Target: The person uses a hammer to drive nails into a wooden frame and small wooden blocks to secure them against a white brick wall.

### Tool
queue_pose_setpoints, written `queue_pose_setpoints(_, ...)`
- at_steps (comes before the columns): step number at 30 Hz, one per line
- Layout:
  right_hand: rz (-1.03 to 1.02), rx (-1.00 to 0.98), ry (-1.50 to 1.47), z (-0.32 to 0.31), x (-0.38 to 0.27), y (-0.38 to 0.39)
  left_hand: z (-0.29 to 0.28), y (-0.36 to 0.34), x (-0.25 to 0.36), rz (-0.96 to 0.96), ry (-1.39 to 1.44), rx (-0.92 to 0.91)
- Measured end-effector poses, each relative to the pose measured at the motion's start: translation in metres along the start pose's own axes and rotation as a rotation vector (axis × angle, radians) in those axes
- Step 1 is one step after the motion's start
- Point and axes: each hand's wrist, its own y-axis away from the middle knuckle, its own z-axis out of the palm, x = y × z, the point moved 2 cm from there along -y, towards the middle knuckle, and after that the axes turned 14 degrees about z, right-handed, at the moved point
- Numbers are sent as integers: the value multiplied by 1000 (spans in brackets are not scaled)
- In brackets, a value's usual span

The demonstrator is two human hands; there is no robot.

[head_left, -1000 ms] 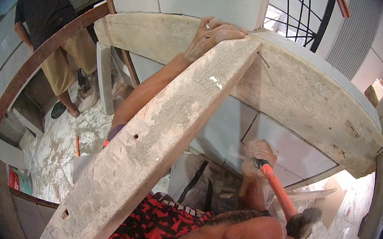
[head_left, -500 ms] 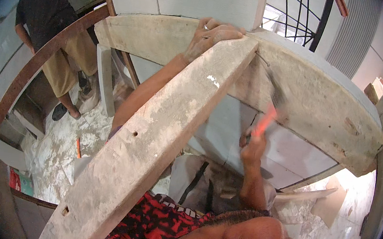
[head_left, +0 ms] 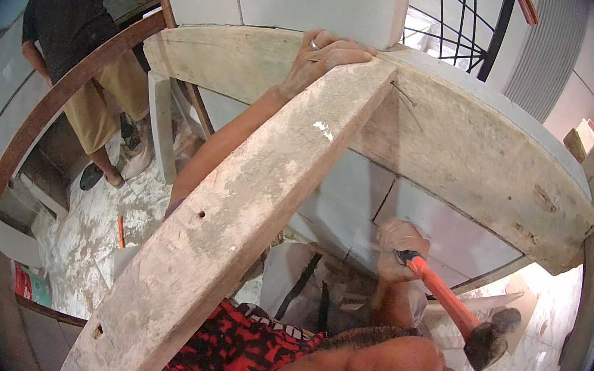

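Note:
My left hand [head_left: 315,65] grips the top end of a long, dust-covered wooden plank [head_left: 227,207] that runs diagonally toward the lower left and meets a broad, curved wooden beam [head_left: 478,156]. A nail [head_left: 402,93] sticks out beside that joint, slightly bent-looking. At the lower right my right hand [head_left: 401,246] is closed round the black-gripped end of an orange-handled hammer [head_left: 446,300], its dark head hanging low and to the right, away from the nail.
A co-worker [head_left: 73,13] bends over at the upper left, behind a curved rusty band [head_left: 37,124]. Pale blocks [head_left: 312,2] sit atop the beam, near a black grille [head_left: 453,34]. A bucket [head_left: 40,287] stands at lower left. Scraps lie on the dusty floor [head_left: 79,240].
The hammer rose toward the nail half a second ago and is now swung back down to the lower right. My left hand stays on the plank's end.

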Motion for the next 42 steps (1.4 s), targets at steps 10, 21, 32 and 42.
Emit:
queue_pose_setpoints(10,641,-55,-190,13,17,-3,-4,0,3,51,-52,10)
queue_pose_setpoints(21,679,-66,-102,8,24,4,-2,1,1,87,-25,59)
queue_pose_setpoints(32,322,178,546,-4,25,-8,-2,4,-1,69,-13,41)
queue_pose_setpoints(42,212,290,637,-13,30,-5,-3,9,-2,54,5,40)
